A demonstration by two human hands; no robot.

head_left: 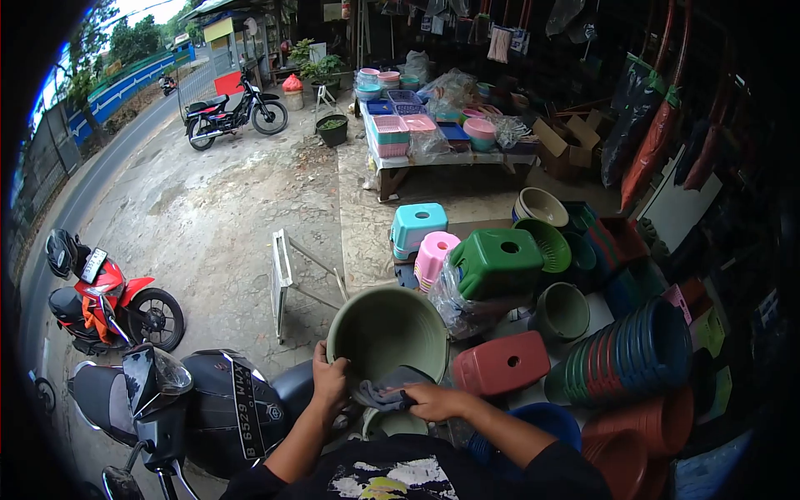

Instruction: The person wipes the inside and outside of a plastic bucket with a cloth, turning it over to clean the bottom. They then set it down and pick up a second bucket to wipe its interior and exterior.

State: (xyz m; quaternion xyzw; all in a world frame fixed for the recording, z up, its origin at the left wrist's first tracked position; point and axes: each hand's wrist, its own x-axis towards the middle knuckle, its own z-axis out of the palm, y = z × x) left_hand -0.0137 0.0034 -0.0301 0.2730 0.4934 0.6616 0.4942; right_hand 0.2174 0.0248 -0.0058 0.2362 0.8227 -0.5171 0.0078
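Note:
My left hand [331, 372] grips the rim of a large olive-green basin [392, 329] on its left side, fingers closed around the edge. The basin is tilted so that its hollow inside faces me. In my right hand [429, 402] is a bunched grey cloth [385, 388], held against the basin's near rim. Below the cloth, part of another green basin [396, 425] shows. A red-brown plastic stool [502, 365] lies just right of the basin.
A parked motorcycle [221, 400] stands close on my left, a red one [112, 304] beyond it. Stacked buckets [621, 350] and a green stool [497, 262] crowd the right. A folding sign frame [280, 287] stands ahead, and a table of plastic baskets [392, 137] farther back.

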